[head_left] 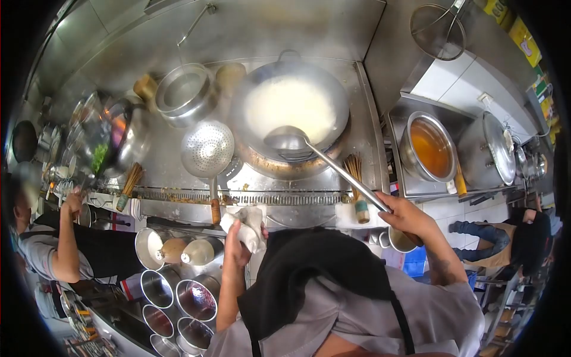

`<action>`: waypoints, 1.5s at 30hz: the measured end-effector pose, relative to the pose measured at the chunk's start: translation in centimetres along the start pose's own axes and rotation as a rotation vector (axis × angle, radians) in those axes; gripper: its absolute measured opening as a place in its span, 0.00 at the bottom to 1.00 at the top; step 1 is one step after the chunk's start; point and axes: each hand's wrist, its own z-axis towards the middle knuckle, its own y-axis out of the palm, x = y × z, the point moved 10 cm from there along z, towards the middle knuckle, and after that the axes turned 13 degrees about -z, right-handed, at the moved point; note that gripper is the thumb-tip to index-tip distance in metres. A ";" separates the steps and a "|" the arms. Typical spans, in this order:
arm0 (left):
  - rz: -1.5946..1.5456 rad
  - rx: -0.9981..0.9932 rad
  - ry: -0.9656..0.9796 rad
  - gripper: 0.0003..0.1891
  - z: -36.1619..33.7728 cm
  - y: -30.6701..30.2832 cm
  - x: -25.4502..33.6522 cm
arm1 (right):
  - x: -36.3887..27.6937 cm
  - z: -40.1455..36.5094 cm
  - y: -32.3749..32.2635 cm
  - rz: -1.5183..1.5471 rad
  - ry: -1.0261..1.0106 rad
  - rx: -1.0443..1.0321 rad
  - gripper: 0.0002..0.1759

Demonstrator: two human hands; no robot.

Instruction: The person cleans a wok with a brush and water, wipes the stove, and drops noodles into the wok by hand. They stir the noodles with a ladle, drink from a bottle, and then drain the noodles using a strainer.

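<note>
Now, ladle [286, 138] in the wok [336, 90], cloth [248, 222] ready.
Head view: right hand [407, 215] grips the ladle's handle, bowl at the wok's near rim; left hand [237, 250] clutches the white cloth just before the wok. Level, steady ladle seems wise.

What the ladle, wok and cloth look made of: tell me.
The ladle: bare metal, likely steel, dull grey sheen on bowl and handle. The wok: same grey metal, rim glinting. The cloth: soft white fabric, crumpled in folds.

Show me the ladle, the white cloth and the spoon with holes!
ladle [286, 138], head view, its bowl.
white cloth [250, 220], head view, its bunched middle.
spoon with holes [207, 149], head view, its round dish.
</note>
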 end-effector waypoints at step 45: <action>-0.074 -0.094 -0.180 0.36 11.7 6.1 -5.4 | -2.5 15.6 6.8 1.405 0.181 -0.113 0.04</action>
